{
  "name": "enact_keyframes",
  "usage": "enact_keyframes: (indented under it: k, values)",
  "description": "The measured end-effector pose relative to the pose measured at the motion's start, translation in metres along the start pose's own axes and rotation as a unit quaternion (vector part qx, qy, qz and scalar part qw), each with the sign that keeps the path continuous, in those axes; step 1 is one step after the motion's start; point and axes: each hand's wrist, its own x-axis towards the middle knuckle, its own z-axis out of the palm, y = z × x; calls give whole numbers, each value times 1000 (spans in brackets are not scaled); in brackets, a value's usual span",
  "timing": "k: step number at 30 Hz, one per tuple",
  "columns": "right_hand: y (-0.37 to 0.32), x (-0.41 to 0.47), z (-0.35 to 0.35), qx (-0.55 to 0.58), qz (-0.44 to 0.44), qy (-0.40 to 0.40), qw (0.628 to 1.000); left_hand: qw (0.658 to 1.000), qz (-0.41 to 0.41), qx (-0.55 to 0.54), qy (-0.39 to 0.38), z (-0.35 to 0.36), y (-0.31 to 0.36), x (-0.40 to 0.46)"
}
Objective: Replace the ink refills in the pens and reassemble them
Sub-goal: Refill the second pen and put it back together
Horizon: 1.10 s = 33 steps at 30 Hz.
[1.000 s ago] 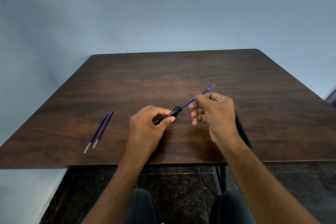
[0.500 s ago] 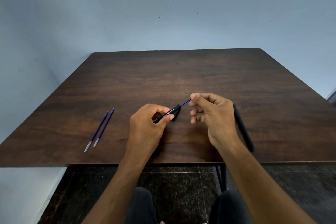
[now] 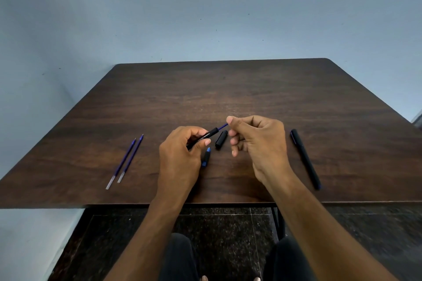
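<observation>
While I sit at the dark wooden table (image 3: 251, 89), my left hand (image 3: 180, 157) curls around a black pen barrel (image 3: 204, 138) just left of frame centre, thumb and fingers wrapped on its printed shaft so that it tilts up toward the right. From the barrel's upper end a short length of blue ink refill (image 3: 222, 126) projects, and my right hand (image 3: 258, 143) pinches its far tip between thumb and forefinger, the other fingers loosely bent and holding nothing. Directly below the barrel, on the tabletop, lie a black cap (image 3: 221, 139) and, nearer me, a small black-and-blue tip section (image 3: 206, 157), partly hidden by my left hand. Two spare blue refills (image 3: 126, 162) lie side by side at the left of the frame, well apart from my hands. A whole black pen (image 3: 306, 159) lies at the right, near my right wrist.
</observation>
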Motion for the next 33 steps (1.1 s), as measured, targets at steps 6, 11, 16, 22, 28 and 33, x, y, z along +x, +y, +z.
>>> enact_keyframes:
  k: [6,11,16,22,28,33]
  values:
    - [5,1,2,-38,19,-13,999,999,-29,-20,29,2,-3,0]
    - [12,-3,12,-355,23,-48,933,998,-46,-24,43,3,-4,0]
    - [11,-13,37,-548,14,-87,832,998,-55,-25,34,2,-2,1]
    - [5,-15,43,-564,36,-95,819,997,-55,-30,32,2,-1,0]
    - [-1,-8,22,-397,99,-104,906,998,-58,-28,27,1,0,-1]
    - [-5,-6,-5,-136,164,-116,970,998,-62,-17,16,2,0,0]
